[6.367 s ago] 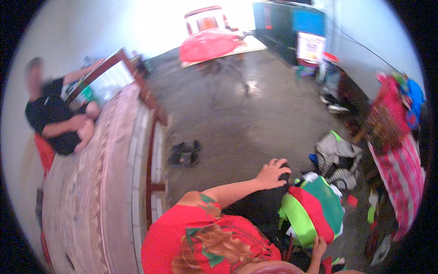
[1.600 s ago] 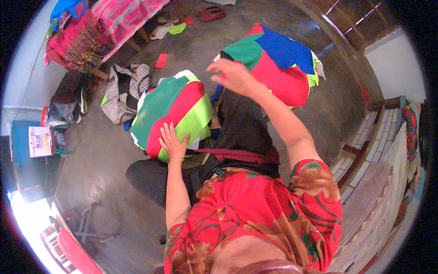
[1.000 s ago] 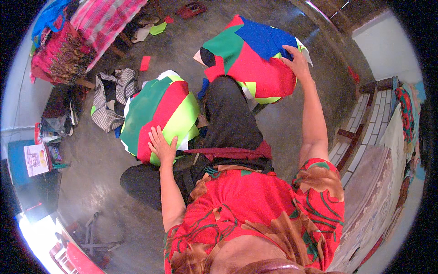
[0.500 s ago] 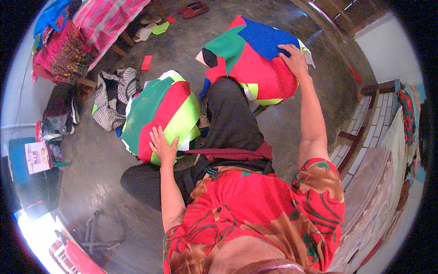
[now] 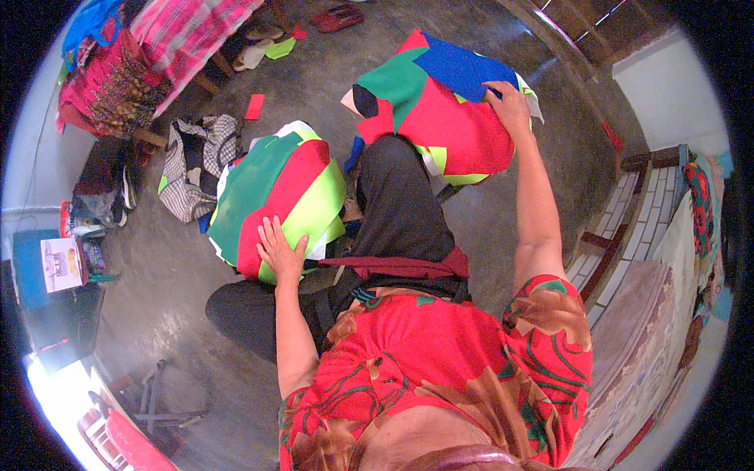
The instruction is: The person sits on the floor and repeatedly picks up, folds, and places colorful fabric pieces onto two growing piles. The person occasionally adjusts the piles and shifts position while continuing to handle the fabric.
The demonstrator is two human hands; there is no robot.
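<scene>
To my left is a rounded heap of cloth pieces (image 5: pixel 271 184), with green, red, lime and white layers. My left hand (image 5: pixel 280 250) rests on its near side, fingers stretched out over the red and lime pieces. A second heap of cloth pieces (image 5: pixel 455 129) lies ahead and to the right, beyond my raised knee. On top of it is a blue cloth piece (image 5: pixel 459 67). My right hand (image 5: pixel 509 107) has its fingers closed at the near right edge of this blue piece. A sliver of lime shows under that edge.
A checked cloth bundle (image 5: pixel 192 169) lies left of the near heap, on the grey floor. Beyond it is a small red scrap (image 5: pixel 254 107). A pink plaid cloth (image 5: pixel 188 39) hangs at the far left. A white-slatted wooden frame (image 5: pixel 628 228) stands at the right.
My right hand has gone from lying spread on the blue piece to gripping its edge. That edge has shifted up, baring more red and some lime. My left hand stays put.
</scene>
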